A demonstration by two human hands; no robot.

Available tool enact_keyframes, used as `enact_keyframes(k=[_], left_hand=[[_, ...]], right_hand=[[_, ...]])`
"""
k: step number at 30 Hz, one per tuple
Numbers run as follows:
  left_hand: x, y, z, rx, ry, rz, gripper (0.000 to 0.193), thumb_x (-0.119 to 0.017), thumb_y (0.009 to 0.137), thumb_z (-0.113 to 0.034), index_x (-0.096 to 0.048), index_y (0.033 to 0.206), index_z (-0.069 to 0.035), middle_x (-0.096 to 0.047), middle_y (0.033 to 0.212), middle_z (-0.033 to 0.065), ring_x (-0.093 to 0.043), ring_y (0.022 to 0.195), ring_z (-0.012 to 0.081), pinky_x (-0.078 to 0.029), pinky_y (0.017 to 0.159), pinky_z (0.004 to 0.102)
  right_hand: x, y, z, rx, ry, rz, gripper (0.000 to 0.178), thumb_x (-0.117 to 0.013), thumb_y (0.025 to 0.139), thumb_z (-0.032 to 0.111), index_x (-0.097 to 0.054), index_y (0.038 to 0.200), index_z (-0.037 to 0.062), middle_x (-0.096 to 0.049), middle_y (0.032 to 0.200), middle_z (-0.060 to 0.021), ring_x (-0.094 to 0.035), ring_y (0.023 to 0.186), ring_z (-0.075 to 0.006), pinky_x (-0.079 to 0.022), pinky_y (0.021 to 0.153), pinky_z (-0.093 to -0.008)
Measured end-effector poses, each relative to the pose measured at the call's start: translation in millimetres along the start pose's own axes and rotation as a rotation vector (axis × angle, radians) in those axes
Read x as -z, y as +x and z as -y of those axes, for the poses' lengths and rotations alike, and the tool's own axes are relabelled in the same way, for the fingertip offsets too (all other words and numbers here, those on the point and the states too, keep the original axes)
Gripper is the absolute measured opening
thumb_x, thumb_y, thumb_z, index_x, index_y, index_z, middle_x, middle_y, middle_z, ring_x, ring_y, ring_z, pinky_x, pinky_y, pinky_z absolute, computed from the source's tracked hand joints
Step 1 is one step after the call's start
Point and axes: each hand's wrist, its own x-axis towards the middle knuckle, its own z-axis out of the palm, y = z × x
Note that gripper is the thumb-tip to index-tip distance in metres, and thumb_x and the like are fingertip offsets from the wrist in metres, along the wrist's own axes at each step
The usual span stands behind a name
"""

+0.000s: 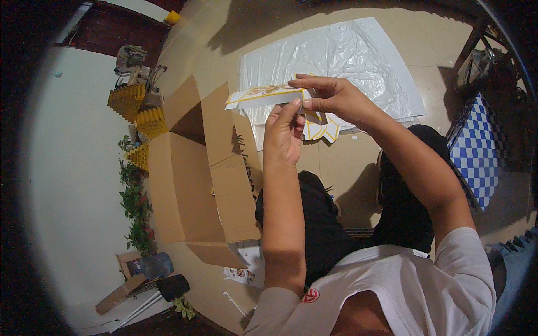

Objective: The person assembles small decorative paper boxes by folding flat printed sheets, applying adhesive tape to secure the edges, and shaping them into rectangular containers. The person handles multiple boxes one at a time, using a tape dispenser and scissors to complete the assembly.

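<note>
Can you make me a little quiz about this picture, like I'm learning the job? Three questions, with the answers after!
1. True or false: the left hand and the right hand both touch the white card piece with yellow edges.
2. Pick one. The blue-and-white thing at the far right has: A) stripes, B) checks, C) dots.
3. Fill in: the open brown box stands to the ____ of both hands.

Key: 1. True. 2. B. 3. Left.

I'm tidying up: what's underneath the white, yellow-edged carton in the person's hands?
Below the carton, clear crinkled plastic and yellow-edged white pieces show. What lies directly behind it, the left hand and the right hand is covered.
</note>
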Motion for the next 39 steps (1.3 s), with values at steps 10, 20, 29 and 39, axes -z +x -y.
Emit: enact_keyframes(k=[10,20,29,39], left_hand=[[-6,-7,-8,-0.015,0.05,-0.006,0.018,-0.073,0.081,-0.011,-0.059,0.092,-0.007,-0.06,0.072,-0.0006,-0.053,0.057,0.007,-0.043,0.052,0.0185],[4,-5,-1,-0.117,0.094,-0.088,0.016,-0.072,0.081,-0.007,-0.061,0.092,-0.008,-0.061,0.077,-0.0012,-0.053,0.061,0.0078,-0.044,0.055,0.0186],[-20,-3,20,-0.064,0.237,-0.076,0.02,-0.069,0.084,-0.008,-0.059,0.102,-0.004,-0.061,0.083,0.0019,-0.051,0.061,0.0079,-0.041,0.056,0.0191],[-28,12,42,0.011,0.343,-0.107,0.021,-0.068,0.085,-0.007,-0.059,0.103,-0.003,-0.061,0.086,0.0017,-0.051,0.062,0.008,-0.044,0.057,0.0201]], right_hand=[[3,0,8,0.038,0.039,0.082,0.05,-0.069,0.083,0.007,-0.056,0.131,0.0081,-0.035,0.148,-0.018,-0.048,0.124,-0.0193,-0.04,0.101,-0.031],[81,-33,49,0.122,-0.485,-0.186,0.05,-0.065,0.09,0.023,-0.049,0.135,0.0056,-0.058,0.128,-0.0107,-0.057,0.114,-0.0207,-0.044,0.097,-0.0325],[296,-298,-230,-0.79,-0.377,-0.967,0.034,-0.062,0.087,0.02,-0.062,0.119,0.0096,-0.062,0.076,-0.0065,-0.056,0.059,-0.0129,-0.047,0.05,-0.028],[238,-304,-325,-0.791,-0.066,-0.953,0.038,-0.064,0.086,0.02,-0.055,0.123,0.0126,-0.064,0.087,-0.0109,-0.061,0.067,-0.0174,-0.05,0.056,-0.0303]])
